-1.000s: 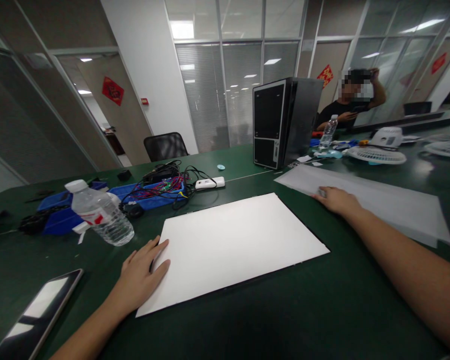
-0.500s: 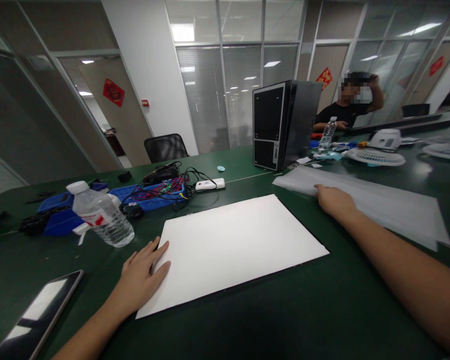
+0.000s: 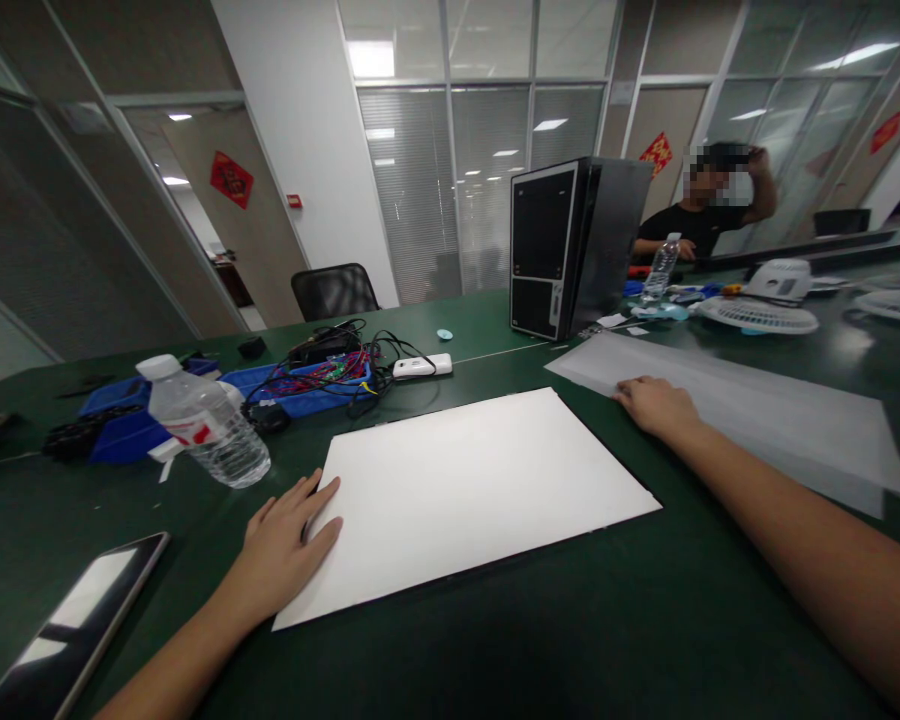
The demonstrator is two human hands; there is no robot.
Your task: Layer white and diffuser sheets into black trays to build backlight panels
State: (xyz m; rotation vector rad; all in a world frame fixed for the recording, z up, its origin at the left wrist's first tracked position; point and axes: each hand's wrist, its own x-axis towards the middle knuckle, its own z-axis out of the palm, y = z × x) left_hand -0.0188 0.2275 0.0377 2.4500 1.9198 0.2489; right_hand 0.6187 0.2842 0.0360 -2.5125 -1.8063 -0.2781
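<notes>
A flat white panel (image 3: 465, 490) with thin dark edges lies on the green table. My left hand (image 3: 285, 550) rests at its left end, fingers spread, the index finger and thumb on the white surface. Further right, my right hand (image 3: 656, 405) is at the near left edge of a translucent sheet (image 3: 780, 410), its fingers bent together on that edge. The sheet appears to overlap another like it, as two offset corners show at the right. The thumb of my right hand is mostly hidden.
A water bottle (image 3: 206, 425) and a phone (image 3: 82, 620) are at the left. Behind them, blue bins (image 3: 300, 400) hold tangled cables, beside a white power strip (image 3: 422, 367). A black computer tower (image 3: 577, 250) stands at the back; a white fan (image 3: 757, 312) and a seated person (image 3: 705, 215) are beyond.
My right hand has shifted slightly left along the translucent sheet's edge, its fingers bending after being straighter. The sheet layers spread a little at the right. My left hand stays on the panel.
</notes>
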